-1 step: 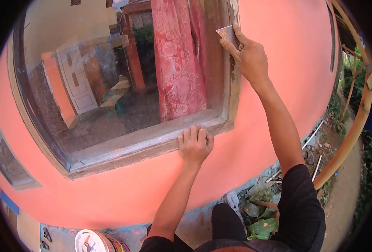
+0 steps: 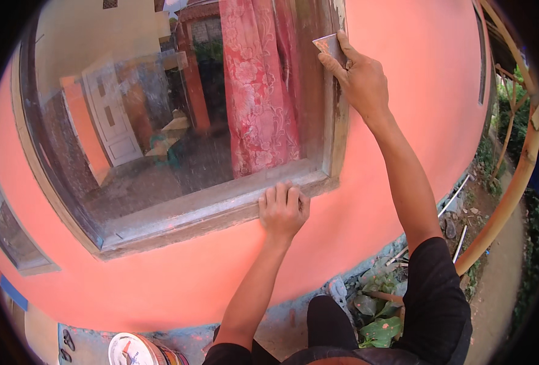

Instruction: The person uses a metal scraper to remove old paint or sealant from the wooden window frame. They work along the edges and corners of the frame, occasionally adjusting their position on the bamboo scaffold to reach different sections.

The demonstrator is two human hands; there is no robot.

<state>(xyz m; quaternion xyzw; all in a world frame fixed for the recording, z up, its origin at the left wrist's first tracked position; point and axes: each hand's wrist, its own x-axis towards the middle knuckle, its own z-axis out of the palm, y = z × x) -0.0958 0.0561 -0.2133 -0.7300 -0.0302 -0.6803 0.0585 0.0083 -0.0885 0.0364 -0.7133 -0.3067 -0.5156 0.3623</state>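
Observation:
My right hand (image 2: 363,76) is closed on a flat metal scraper (image 2: 328,46), its thumb and fingers pinching the blade. The scraper's wide edge points up and left, and orange flecks mark its face. It is at the right upright of the worn wooden window frame (image 2: 337,131), whose paint is flaking near the top. Whether the blade touches the wood I cannot tell. Lower down, my left hand (image 2: 281,213) hooks its bent fingers over the window sill (image 2: 220,204) near the right corner. The palm side of that hand is hidden.
Glass fills the window, with a pink floral curtain (image 2: 260,109) behind it. Around it runs a salmon-painted wall (image 2: 233,280). A paint bucket (image 2: 129,350) stands at the lower left near sandals (image 2: 68,340). Leafy plants (image 2: 380,328) and a bent bamboo pole (image 2: 500,219) are to the right.

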